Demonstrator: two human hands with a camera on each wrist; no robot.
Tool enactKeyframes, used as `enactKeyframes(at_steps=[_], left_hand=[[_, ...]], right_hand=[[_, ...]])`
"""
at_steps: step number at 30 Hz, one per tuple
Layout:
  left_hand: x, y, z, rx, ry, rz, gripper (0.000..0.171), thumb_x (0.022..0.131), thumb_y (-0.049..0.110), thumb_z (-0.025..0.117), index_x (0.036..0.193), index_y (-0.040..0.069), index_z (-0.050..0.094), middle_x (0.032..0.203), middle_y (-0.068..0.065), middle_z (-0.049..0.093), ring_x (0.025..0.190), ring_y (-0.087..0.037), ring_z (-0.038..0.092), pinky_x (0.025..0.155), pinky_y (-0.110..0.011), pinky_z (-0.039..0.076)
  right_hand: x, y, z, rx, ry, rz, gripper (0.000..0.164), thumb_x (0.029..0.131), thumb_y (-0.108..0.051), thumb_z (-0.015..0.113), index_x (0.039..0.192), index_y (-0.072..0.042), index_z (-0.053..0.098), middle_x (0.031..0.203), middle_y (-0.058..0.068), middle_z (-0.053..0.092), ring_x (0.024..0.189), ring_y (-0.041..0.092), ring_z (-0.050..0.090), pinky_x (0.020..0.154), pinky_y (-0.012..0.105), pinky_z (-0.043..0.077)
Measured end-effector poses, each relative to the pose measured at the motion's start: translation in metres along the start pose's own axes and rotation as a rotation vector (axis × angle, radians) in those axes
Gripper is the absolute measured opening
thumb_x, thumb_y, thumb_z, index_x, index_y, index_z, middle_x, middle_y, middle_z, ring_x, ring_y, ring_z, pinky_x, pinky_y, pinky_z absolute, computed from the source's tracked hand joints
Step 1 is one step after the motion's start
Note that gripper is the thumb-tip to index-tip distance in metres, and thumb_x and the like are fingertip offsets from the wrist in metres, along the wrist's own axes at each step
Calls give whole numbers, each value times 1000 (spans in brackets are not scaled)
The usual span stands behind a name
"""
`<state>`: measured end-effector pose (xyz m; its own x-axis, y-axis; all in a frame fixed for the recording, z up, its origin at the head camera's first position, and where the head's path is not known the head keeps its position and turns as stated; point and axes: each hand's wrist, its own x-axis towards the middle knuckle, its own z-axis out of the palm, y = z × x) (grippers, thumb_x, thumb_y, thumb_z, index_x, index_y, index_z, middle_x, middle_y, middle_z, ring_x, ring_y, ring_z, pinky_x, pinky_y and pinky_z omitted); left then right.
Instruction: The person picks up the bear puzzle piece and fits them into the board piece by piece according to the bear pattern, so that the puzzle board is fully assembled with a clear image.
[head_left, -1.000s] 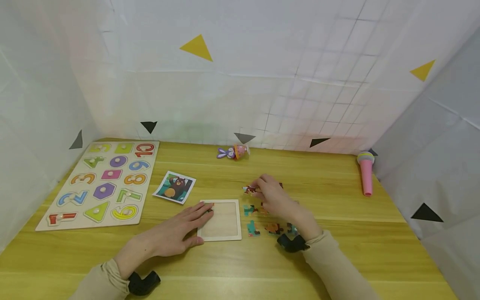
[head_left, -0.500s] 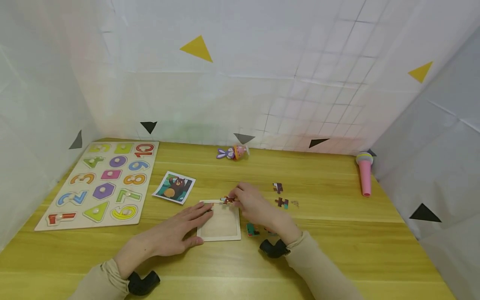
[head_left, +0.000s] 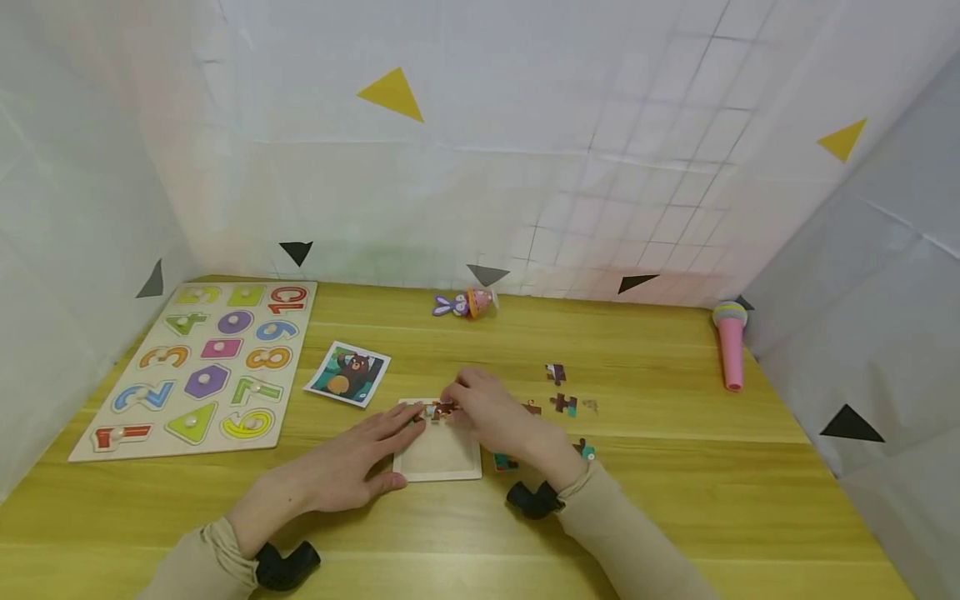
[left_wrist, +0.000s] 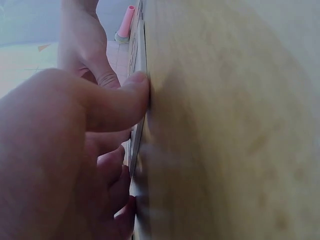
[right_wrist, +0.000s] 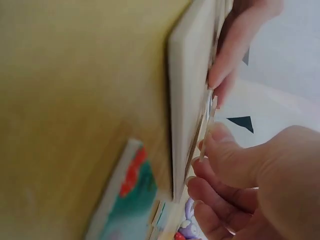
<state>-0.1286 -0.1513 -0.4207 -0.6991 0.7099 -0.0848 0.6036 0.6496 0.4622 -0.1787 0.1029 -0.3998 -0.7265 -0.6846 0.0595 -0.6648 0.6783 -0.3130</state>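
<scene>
A shallow wooden puzzle tray (head_left: 438, 477) lies in the middle of the table. My left hand (head_left: 341, 471) rests on its left side, fingers straight over the far left corner and thumb by the near one. With thumb and fingers, my right hand (head_left: 498, 421) pinches a brown jigsaw piece (head_left: 444, 410) at the tray's far edge. In the right wrist view that piece (right_wrist: 212, 111) is tilted, seen edge-on over the tray (right_wrist: 187, 95). Beside the piece, a bit of colour shows by the left fingertips. Several loose jigsaw pieces (head_left: 563, 405) lie right of the tray, some partly hidden by my right hand.
A bear picture card (head_left: 348, 375) lies left of the tray's far corner. Further left is a number and shape board (head_left: 217, 367). A rabbit toy (head_left: 465, 305) lies near the back curtain, and a pink toy microphone (head_left: 732, 346) at the far right.
My right hand has carried the brown jigsaw piece from the loose pieces leftward and nearer, to the tray's far edge. My left hand has stayed on the tray.
</scene>
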Motion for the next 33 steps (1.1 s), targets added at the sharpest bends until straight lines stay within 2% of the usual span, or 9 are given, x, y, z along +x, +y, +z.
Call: enactKeyframes(at_steps=[13,21,27,33], left_hand=[[2,2,-2,25,23,-12,73,101,42,56,161,18,21,167,-1,19,154,-28,16,120,-52,27],[1,4,-2,58,20,-10,75,102,43,54,161,14,19,169,-2,12,154,-26,16,120,-50,28],[1,6,-2,41,4,-38,73,102,43,55,161,18,21,167,-5,20,154,-28,16,120,-52,28],[1,8,-2,61,9,-30,69,102,40,56,160,19,26,166,-1,24,153,-30,18,118,-53,31]], right_hand=[[0,1,5,-13,56,-63,19,94,-9,68,114,-10,67,99,3,54,91,18,45,80,36,41],[0,1,7,4,85,-78,18,95,-12,69,112,-10,70,99,6,57,89,19,47,77,35,41],[-1,1,6,18,71,-54,19,95,-15,69,113,-11,73,97,3,58,86,16,48,75,31,42],[0,2,7,43,86,-64,21,94,-15,71,114,-10,76,94,3,59,82,13,49,71,25,43]])
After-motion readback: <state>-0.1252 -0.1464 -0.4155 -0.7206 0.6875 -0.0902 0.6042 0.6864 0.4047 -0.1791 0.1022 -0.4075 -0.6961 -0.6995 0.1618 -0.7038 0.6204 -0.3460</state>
